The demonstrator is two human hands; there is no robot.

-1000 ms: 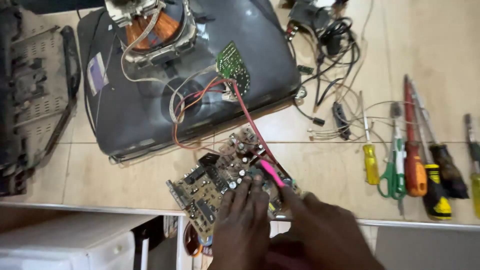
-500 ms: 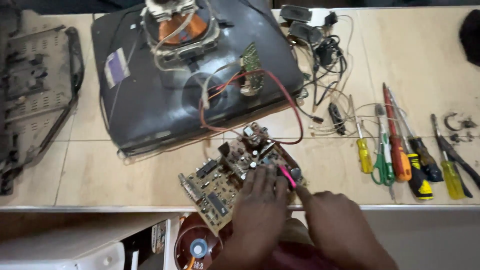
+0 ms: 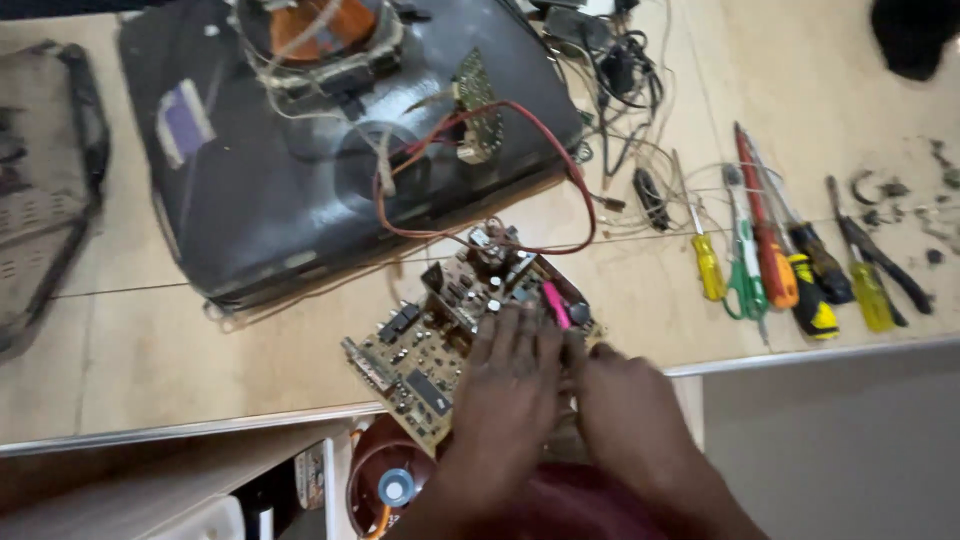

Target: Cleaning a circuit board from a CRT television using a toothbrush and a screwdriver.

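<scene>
1. The counter [image 3: 150,360] is wide and pale. All the things lie on it.
2. A big dark picture tube [image 3: 300,190] lies face down at the back. Red wires [image 3: 560,160] run from it to the board.
3. The circuit board [image 3: 420,350] sits at the counter's front edge, tilted, partly hanging over.
4. The left hand [image 3: 510,390] lies flat on the board, fingers spread, gripping nothing.
5. The right hand [image 3: 625,410] presses the board's right side. Its fingers are curled; what they hold cannot be told.
6. Screwdrivers [image 3: 775,250] and pliers [image 3: 885,260] lie well to the right.
7. The person seems to be working the board loose. It likely needs a gentle, steady pull, minding the wires.
</scene>
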